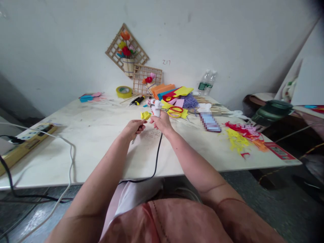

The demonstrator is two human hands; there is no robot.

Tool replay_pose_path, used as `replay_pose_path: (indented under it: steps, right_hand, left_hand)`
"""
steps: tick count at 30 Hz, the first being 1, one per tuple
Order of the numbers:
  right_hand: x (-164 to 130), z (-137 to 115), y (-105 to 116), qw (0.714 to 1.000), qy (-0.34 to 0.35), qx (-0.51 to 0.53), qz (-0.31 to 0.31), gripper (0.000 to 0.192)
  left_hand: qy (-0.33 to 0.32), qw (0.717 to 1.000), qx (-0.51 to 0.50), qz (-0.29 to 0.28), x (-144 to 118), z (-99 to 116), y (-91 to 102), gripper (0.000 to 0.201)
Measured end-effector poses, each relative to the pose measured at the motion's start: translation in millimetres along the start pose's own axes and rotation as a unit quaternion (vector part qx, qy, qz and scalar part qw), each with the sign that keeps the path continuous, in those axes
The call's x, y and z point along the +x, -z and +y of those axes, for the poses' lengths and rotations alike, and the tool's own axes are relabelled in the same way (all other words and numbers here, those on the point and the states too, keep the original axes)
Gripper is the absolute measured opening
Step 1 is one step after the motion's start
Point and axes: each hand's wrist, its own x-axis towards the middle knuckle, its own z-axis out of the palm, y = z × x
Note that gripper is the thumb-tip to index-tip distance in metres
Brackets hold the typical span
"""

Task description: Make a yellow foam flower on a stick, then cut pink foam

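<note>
My left hand (135,129) is closed around the stem of a yellow craft flower (145,115), whose bloom stands up above the fingers. In my right hand (162,122) is a white glue gun (156,107), gripped by its handle, with a black cord (157,155) running down from it over the table edge. The two hands are close together over the white table (101,148). Just beyond the right hand lie yellow-and-red scissors (175,112). Black-and-yellow cutters or pliers (139,100) rest behind the flower.
Coloured felt sheets (165,91), purple yarn (189,101) and thin sticks lie at the back. A phone (210,122) and yellow scraps (236,141) are on the right. Yellow tape (124,91) is near the wall. A power strip (35,133) with cables sits left. Lattice frames (138,81) lean behind.
</note>
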Motion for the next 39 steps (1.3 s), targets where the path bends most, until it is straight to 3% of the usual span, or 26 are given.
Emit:
replay_pose_path:
  steps: [9, 17, 27, 39]
  right_hand:
    - [-9, -8, 14, 0.996, 0.003, -0.002, -0.090, 0.013]
    - [-13, -13, 24, 0.986, -0.018, -0.006, -0.167, 0.041]
    - [-14, -15, 22, 0.981, -0.030, -0.033, -0.188, 0.050]
    - [-17, -18, 16, 0.985, -0.005, -0.072, -0.157, 0.037]
  left_hand:
    - [0.039, 0.995, -0.087, -0.030, 3, 3, 14.5, 0.014]
    - [0.048, 0.988, -0.139, -0.035, 4, 4, 25.9, 0.016]
    - [0.063, 0.986, -0.150, -0.043, 8, 2, 30.3, 0.015]
    - [0.073, 0.980, -0.176, -0.056, 9, 2, 30.5, 0.016]
